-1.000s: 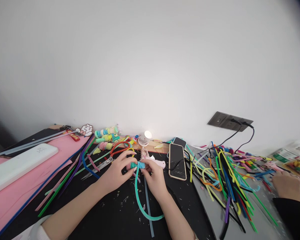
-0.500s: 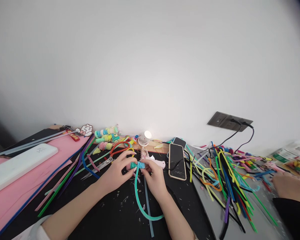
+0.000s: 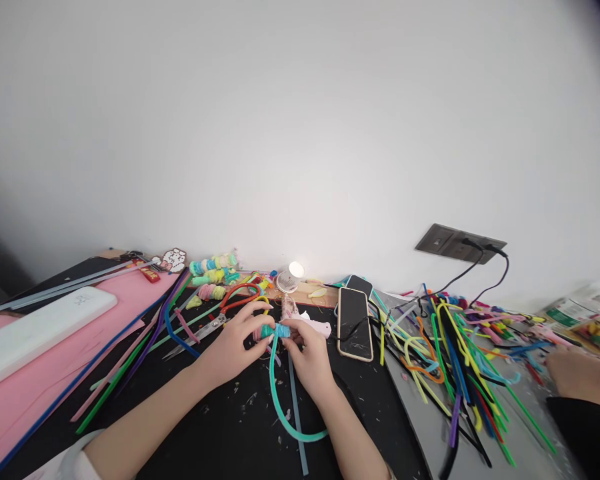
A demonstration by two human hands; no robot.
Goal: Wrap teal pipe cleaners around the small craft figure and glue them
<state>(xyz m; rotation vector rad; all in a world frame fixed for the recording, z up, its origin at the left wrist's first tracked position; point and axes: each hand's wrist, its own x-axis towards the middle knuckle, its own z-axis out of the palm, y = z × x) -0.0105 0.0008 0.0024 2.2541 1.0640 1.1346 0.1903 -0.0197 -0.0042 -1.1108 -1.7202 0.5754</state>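
My left hand (image 3: 233, 345) and my right hand (image 3: 307, 357) meet over the black mat (image 3: 220, 427), both pinching a small teal coil of pipe cleaner (image 3: 274, 330). From that coil a long teal pipe cleaner tail (image 3: 280, 407) curves down toward me. A pale pink piece (image 3: 319, 327) lies just behind my right fingers. Red-handled scissors (image 3: 220, 313) rest just beyond my left hand.
Two phones (image 3: 354, 321) lie right of my hands. A heap of coloured pipe cleaners (image 3: 455, 360) covers the grey sheet at right, where another person's hand (image 3: 577, 377) works. Finished coils (image 3: 213, 268), a small lamp (image 3: 289, 277), a pink board (image 3: 10, 407) and a white case (image 3: 35, 330) sit at left.
My hands stay on the teal coil with almost no shift. The other person's hand at far right has moved slightly.
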